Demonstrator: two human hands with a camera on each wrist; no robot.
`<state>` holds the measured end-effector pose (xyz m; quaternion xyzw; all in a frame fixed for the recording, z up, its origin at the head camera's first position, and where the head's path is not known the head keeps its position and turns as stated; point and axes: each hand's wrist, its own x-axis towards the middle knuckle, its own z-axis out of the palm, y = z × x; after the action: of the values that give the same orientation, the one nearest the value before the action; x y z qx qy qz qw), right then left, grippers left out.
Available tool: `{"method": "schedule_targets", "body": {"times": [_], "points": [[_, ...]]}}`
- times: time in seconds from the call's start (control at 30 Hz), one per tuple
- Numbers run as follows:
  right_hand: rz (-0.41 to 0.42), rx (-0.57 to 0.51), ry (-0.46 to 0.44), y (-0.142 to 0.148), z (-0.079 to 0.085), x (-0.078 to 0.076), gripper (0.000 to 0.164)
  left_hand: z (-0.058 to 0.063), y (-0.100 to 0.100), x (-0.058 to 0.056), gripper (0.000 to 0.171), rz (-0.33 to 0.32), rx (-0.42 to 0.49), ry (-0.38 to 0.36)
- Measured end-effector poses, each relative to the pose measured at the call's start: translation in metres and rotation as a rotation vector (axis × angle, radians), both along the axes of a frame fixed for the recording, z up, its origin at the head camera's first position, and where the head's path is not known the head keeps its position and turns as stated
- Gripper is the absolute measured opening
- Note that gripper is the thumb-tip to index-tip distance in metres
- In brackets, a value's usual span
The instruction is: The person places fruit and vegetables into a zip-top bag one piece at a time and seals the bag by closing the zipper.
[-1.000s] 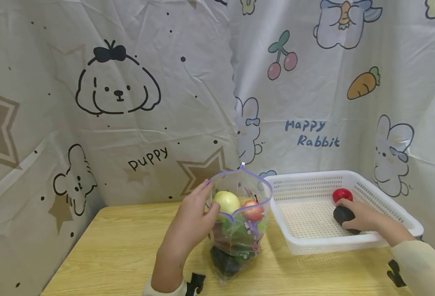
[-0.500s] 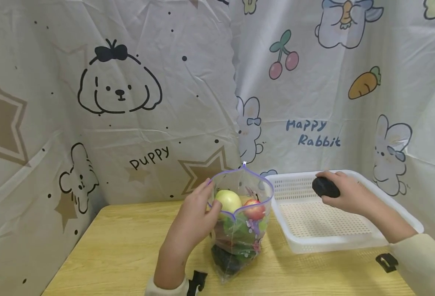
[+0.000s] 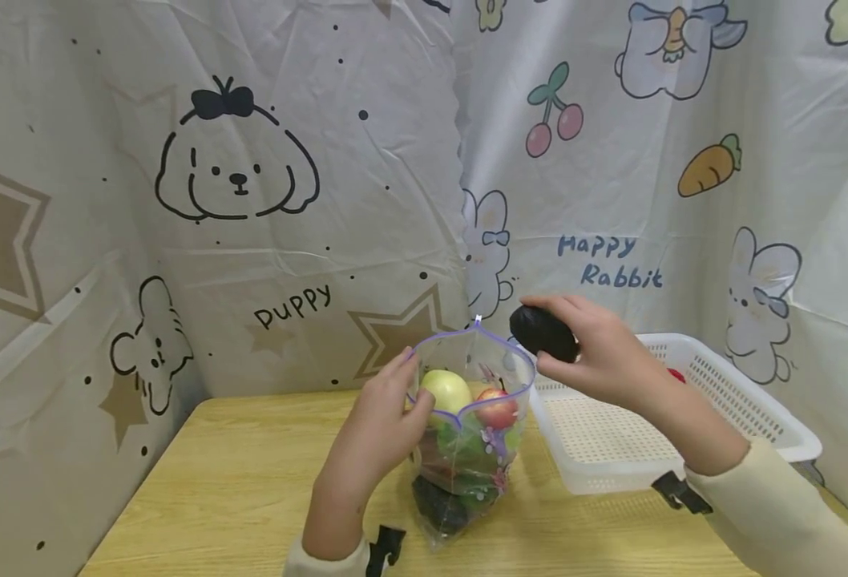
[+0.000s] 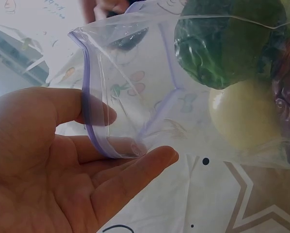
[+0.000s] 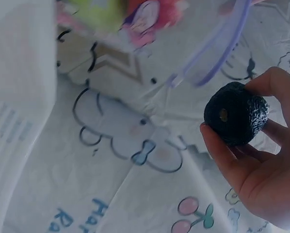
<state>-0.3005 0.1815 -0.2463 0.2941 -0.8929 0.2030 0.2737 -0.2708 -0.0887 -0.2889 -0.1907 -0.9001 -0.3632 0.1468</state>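
In the head view my right hand (image 3: pixel 600 349) grips a dark, wrinkled avocado (image 3: pixel 543 332) above the right side of the zip bag's rim. The right wrist view shows the avocado (image 5: pixel 234 114) between thumb and fingers, its stem scar visible. My left hand (image 3: pixel 381 425) holds the purple-edged rim of the clear zip bag (image 3: pixel 460 469), which stands with its mouth spread. Inside the bag are a pale yellow-green fruit (image 3: pixel 446 393), a red apple (image 3: pixel 494 409), and green and dark produce lower down. In the left wrist view the thumb and fingers straddle the rim.
A white perforated plastic basket (image 3: pixel 590 477) stands at the right on the wooden table (image 3: pixel 251 481). A red item (image 3: pixel 676 375) in it is mostly hidden behind my right forearm. A printed curtain (image 3: pixel 366 200) hangs behind and beside the table.
My right hand has lifted the avocado out of the basket and carried it left to the zip bag's mouth. The left hand and bag have hardly moved.
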Motion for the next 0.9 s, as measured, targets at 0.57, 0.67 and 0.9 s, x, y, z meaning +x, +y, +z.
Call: {"method": "schedule_targets", "body": {"times": [0.57, 0.67, 0.9], "points": [[0.078, 0.051, 0.001, -0.040, -0.016, -0.016, 0.062, -0.003, 0.000, 0.002, 0.053, -0.008, 0.009, 0.026], [0.076, 0.053, 0.008, -0.040, -0.017, -0.016, 0.056, -0.003, 0.000, 0.003, 0.051, -0.008, 0.006, 0.038], [0.073, 0.058, 0.025, -0.037, -0.022, -0.015, 0.043, -0.002, 0.000, 0.004, 0.051, -0.007, 0.004, 0.039]]}}
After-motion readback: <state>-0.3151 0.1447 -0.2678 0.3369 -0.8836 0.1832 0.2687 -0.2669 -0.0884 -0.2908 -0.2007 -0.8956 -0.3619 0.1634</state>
